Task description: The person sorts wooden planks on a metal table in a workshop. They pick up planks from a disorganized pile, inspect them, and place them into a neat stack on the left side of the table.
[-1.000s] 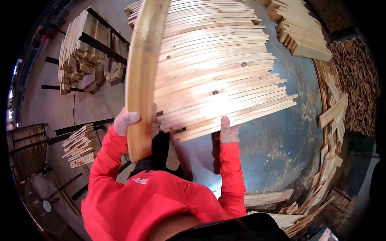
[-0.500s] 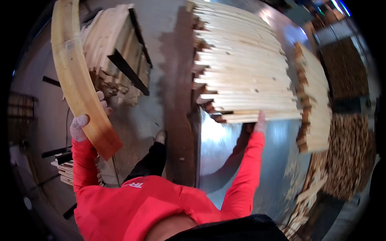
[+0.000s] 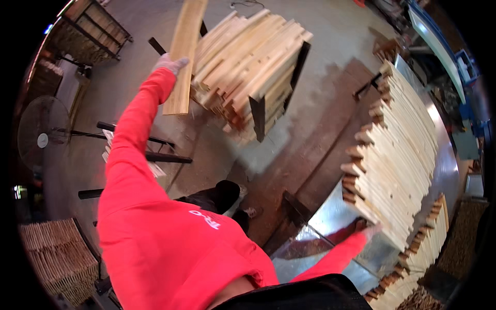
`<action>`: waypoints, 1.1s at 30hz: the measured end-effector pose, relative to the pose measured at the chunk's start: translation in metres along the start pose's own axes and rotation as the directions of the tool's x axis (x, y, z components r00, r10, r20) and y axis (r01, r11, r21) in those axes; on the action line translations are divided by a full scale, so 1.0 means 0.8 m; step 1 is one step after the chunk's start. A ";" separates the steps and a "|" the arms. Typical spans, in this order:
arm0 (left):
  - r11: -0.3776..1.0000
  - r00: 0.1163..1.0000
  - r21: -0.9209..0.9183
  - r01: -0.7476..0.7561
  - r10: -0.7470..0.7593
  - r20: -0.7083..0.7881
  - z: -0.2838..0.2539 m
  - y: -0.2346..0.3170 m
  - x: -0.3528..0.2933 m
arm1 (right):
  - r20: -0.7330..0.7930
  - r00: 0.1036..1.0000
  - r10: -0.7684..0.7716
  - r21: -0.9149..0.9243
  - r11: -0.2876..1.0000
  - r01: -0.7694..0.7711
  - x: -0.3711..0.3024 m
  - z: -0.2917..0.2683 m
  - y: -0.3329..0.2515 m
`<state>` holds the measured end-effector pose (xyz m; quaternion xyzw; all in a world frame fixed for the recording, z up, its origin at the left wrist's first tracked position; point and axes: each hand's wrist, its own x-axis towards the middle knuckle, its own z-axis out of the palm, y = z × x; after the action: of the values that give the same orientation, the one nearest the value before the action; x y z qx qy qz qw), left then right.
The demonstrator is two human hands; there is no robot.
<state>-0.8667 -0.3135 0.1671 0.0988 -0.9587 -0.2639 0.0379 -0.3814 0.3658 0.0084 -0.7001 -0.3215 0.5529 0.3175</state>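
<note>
My left hand (image 3: 170,65), in what looks like a pale glove, is closed on the edge of a long flat wooden board (image 3: 181,95). The arm is stretched out to the far left, and the board stands beside a stack of planks (image 3: 248,57) on a dark metal rack. My right hand (image 3: 370,231) is low at the right, at the near end of a row of pale planks (image 3: 398,160) laid side by side on a shiny metal table (image 3: 328,214). Blur and the planks' edge hide its fingers, so their grip does not show.
A standing fan (image 3: 43,135) and dark metal bars (image 3: 168,157) are at the left. Slatted wood is stacked at the lower left (image 3: 62,258). Another row of planks (image 3: 431,235) lies beyond the table's right side. A cable (image 3: 247,4) lies on the floor far ahead.
The view has swung left. My left arm has reached outward with the board, bringing it beside the racked stack. My right hand stays near the plank row's near end.
</note>
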 end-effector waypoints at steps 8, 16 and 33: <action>0.878 0.989 0.463 -0.121 0.064 0.137 0.129 0.020 0.213 | -0.085 0.993 -0.079 0.189 0.977 0.094 -0.122 -0.187 0.101; 0.955 0.886 -0.072 -0.288 0.294 0.359 0.221 -0.016 0.235 | -0.282 0.944 0.169 0.299 0.951 -0.081 -0.183 -0.321 0.254; 0.463 0.357 -0.698 -0.547 0.883 0.305 0.198 0.216 -0.196 | -0.548 0.788 -0.280 -0.696 0.676 -0.244 -0.527 -0.565 0.353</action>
<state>-0.7626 -0.0567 0.1168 -0.4571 -0.7454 -0.4615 -0.1499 0.0124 -0.1794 0.1073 -0.9034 -0.4016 0.1126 0.1000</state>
